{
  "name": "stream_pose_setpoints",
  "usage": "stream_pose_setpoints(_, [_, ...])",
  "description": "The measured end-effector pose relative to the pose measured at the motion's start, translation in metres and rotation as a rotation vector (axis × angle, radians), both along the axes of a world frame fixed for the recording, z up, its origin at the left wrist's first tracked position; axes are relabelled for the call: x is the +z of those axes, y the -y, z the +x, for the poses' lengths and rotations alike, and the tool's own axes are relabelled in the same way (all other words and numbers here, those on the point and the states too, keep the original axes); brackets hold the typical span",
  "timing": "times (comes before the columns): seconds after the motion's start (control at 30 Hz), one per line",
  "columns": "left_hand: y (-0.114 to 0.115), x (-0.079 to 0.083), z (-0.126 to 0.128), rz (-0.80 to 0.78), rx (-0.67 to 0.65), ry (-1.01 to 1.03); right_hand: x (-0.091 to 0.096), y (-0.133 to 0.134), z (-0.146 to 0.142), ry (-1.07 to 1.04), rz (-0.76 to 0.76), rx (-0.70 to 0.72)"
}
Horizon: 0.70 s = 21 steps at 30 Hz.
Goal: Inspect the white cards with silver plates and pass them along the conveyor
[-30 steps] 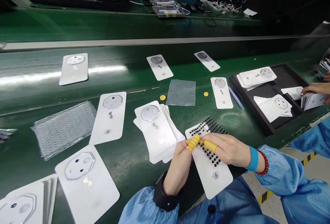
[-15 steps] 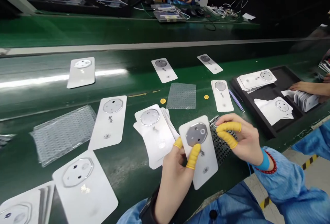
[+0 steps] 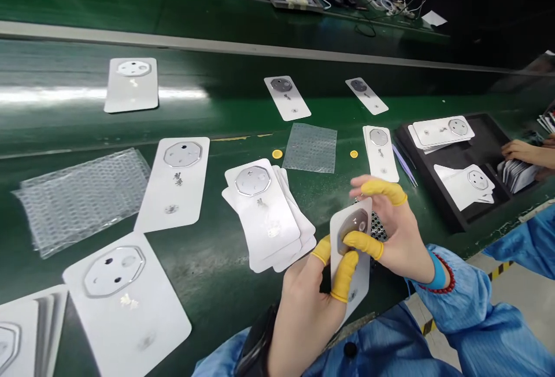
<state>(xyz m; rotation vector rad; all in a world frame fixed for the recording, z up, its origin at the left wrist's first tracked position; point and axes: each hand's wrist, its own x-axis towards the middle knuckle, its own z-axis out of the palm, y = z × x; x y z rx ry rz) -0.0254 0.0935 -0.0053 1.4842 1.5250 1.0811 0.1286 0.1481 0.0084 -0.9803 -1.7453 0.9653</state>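
A white phone back cover (image 3: 359,284) with a grey octagonal camera area is held tilted at the table's front edge. My left hand (image 3: 314,302) grips it at its left side, thumb on the front face. From the right, my right hand (image 3: 401,238) has its thumb pressed on the camera area, with other fingers behind the top edge. Both hands wear yellow finger cots. Partly hidden behind the cover lies a sheet of small black round pieces (image 3: 378,226). To the left of my hands is a fanned stack of similar covers (image 3: 269,215).
More covers (image 3: 173,183) lie around the green table. There are bubble wrap sheets (image 3: 87,192), a smaller bubble sheet (image 3: 311,148), yellow finger cots (image 3: 277,154) and purple tweezers (image 3: 404,164). At right, another person's hand (image 3: 522,150) reaches into a black tray (image 3: 453,215) of covers.
My right hand has moved from the black-dotted sheet onto the cover, its thumb now on the camera area. The held cover has turned more edge-on. The view has shifted slightly.
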Motion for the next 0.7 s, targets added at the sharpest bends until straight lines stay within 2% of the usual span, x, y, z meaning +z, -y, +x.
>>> stream_pose_setpoints(0.1, [0.002,-0.001,-0.001,0.082,-0.053,-0.069,0.001,-0.001,0.003,-0.083,-0.191,0.141])
stream_pose_setpoints(0.23, [0.003,-0.001,-0.002,0.107,-0.064,-0.106,0.005,-0.001,0.005,-0.077,-0.227,0.124])
stream_pose_setpoints(0.5, [-0.001,0.004,0.002,-0.122,-0.123,0.116,0.008,-0.007,0.006,-0.073,-0.378,0.183])
stream_pose_setpoints(0.7, [0.000,0.005,0.001,-0.116,-0.094,0.143,0.012,-0.008,0.010,-0.091,-0.432,0.263])
